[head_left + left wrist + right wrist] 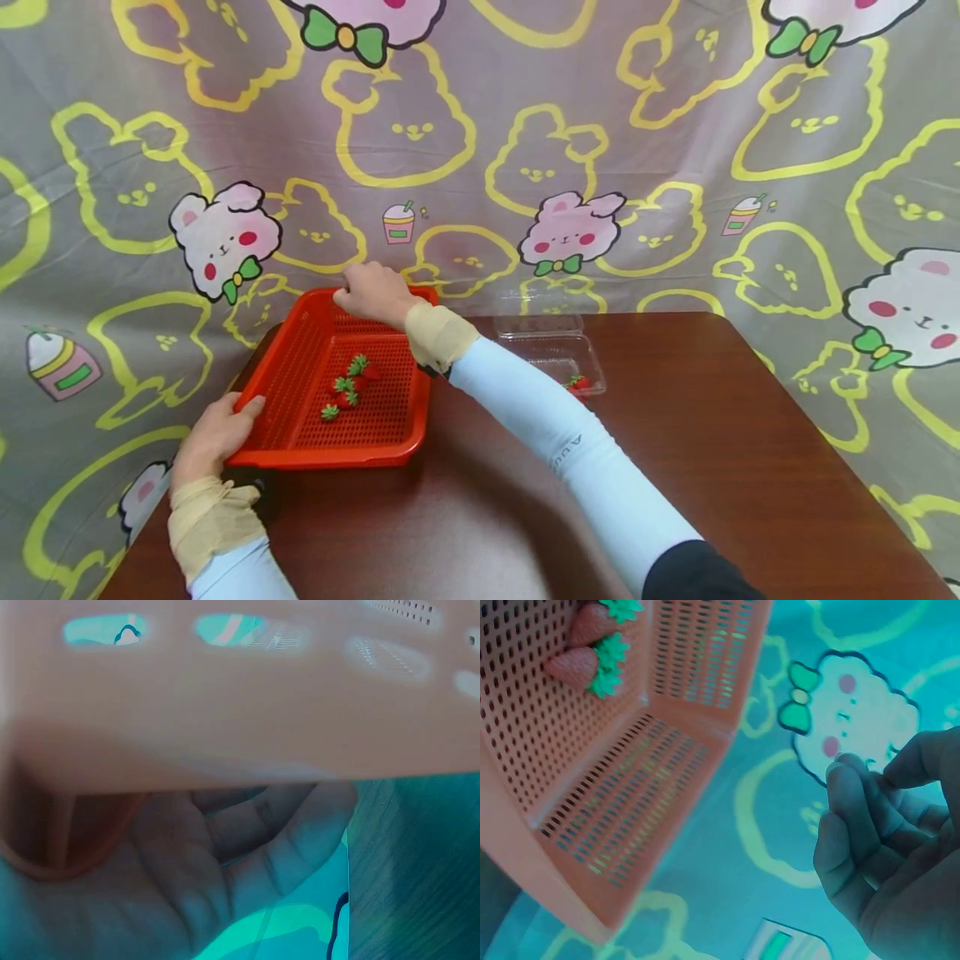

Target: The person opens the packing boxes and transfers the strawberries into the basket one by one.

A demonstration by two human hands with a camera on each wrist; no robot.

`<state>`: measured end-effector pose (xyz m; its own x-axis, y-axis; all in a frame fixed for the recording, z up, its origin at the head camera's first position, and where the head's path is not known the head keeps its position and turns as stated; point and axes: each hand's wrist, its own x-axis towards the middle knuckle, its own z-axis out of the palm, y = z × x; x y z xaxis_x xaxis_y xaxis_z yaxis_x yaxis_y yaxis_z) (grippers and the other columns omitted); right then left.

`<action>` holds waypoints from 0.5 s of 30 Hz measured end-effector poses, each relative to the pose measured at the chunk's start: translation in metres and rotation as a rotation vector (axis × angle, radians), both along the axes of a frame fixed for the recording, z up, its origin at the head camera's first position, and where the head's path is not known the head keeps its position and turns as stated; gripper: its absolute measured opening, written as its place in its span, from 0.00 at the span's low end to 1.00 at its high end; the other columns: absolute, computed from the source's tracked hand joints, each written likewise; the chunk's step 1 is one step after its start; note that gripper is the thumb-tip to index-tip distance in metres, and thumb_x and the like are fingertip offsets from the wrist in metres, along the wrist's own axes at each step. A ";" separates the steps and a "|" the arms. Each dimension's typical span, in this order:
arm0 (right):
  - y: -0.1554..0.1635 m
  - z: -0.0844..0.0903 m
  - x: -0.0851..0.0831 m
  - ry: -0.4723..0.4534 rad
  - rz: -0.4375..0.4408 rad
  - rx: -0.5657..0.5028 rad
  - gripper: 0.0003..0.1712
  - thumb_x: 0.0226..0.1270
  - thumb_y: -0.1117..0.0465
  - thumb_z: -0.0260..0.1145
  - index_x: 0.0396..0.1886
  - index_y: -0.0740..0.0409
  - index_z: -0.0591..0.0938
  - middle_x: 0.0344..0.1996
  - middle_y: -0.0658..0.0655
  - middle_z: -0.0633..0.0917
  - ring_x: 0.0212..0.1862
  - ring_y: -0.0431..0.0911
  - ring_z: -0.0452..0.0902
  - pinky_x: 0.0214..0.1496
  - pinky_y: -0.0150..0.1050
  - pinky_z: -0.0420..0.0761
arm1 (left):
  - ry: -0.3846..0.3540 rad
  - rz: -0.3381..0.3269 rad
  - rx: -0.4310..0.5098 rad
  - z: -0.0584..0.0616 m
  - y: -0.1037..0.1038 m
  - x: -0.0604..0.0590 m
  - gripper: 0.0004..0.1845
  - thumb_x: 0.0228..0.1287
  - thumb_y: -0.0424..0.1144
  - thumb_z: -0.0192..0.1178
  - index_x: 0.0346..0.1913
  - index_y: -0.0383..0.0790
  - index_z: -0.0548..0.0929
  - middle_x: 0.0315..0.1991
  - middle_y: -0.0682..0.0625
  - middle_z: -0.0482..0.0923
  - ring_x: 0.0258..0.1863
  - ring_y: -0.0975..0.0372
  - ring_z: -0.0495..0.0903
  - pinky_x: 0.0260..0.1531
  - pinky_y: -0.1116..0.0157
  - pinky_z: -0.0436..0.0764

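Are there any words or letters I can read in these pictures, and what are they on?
"AU" – small dark letters on the pale blue sleeve of the right arm; any further letters curve out of sight.
The grey cartoon-bunny backdrop cloth has only drawings, no words.
The red perforated plastic basket and the clear plastic clamshell box show no readable text.

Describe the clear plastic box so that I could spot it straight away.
Start at the dark brown table and find the red perforated basket on its left side. To the basket's right, at the table's far edge beyond the blue sleeve, lies the clear plastic box. It alone is see-through, with a strawberry inside.
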<state>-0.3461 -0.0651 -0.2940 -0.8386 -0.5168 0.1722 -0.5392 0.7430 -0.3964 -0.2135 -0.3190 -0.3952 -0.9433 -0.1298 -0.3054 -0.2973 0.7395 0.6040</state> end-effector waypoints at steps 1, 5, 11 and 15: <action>0.004 0.002 0.002 0.010 0.006 -0.027 0.17 0.67 0.59 0.54 0.18 0.50 0.62 0.15 0.47 0.58 0.20 0.39 0.46 0.22 0.32 0.52 | 0.004 -0.005 -0.001 -0.001 0.000 0.000 0.37 0.77 0.57 0.36 0.67 0.23 0.57 0.55 0.27 0.69 0.49 0.42 0.73 0.46 0.48 0.72; 0.025 0.011 0.009 0.058 0.013 -0.121 0.14 0.65 0.60 0.54 0.21 0.50 0.63 0.16 0.48 0.61 0.21 0.39 0.49 0.23 0.31 0.53 | 0.030 -0.024 -0.006 -0.002 0.001 0.000 0.35 0.77 0.55 0.36 0.66 0.22 0.58 0.54 0.27 0.70 0.48 0.42 0.73 0.45 0.51 0.72; 0.065 0.026 0.018 0.185 -0.071 -0.227 0.08 0.63 0.62 0.55 0.24 0.52 0.69 0.17 0.48 0.69 0.20 0.39 0.59 0.24 0.31 0.59 | 0.055 -0.023 -0.015 -0.001 -0.001 0.001 0.36 0.77 0.55 0.36 0.66 0.22 0.59 0.53 0.27 0.70 0.48 0.42 0.73 0.45 0.52 0.72; 0.092 0.026 0.020 0.249 -0.137 -0.257 0.06 0.63 0.62 0.55 0.26 0.51 0.73 0.18 0.48 0.73 0.21 0.40 0.65 0.25 0.32 0.62 | 0.043 -0.017 0.004 -0.002 -0.001 0.001 0.36 0.77 0.56 0.36 0.66 0.22 0.59 0.54 0.27 0.70 0.49 0.42 0.74 0.45 0.51 0.72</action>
